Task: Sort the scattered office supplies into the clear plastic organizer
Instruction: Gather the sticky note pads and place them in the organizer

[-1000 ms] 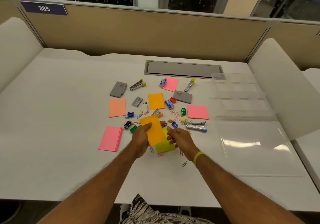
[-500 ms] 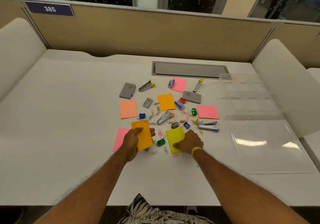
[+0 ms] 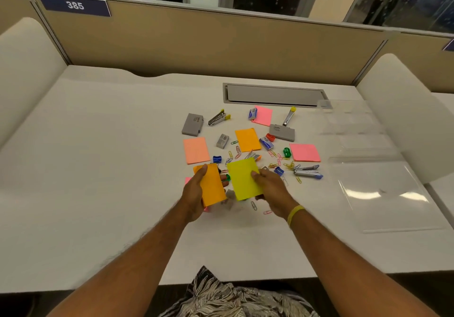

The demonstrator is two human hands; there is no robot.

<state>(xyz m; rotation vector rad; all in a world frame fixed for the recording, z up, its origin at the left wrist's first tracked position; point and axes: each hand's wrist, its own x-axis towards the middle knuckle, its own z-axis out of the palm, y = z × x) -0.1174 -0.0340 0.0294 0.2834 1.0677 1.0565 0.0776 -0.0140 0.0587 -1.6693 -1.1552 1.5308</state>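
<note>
My left hand [image 3: 195,195] grips an orange sticky-note pad [image 3: 211,185], lifted above the white desk [image 3: 98,169]. Beside it my right hand [image 3: 271,190] holds a yellow sticky-note pad [image 3: 244,179], thumb on top, also raised. The clear plastic organizer [image 3: 353,130] stands at the far right, with its flat clear lid [image 3: 388,194] lying in front of it. Behind the hands lie pink pads [image 3: 304,152], a salmon pad [image 3: 196,150], another orange pad [image 3: 247,139], staplers [image 3: 308,171], grey boxes [image 3: 192,127], sharpeners [image 3: 217,159] and several coloured paper clips [image 3: 275,154].
A grey cable hatch [image 3: 274,95] is set into the desk at the back. Beige partition walls [image 3: 221,44] and white side panels [image 3: 403,110] enclose the desk. A pink pad [image 3: 188,180] peeks out under my left hand.
My right hand has picked the yellow pad up off the desk. My left hand has stayed raised with the orange pad, and the two pads now sit side by side.
</note>
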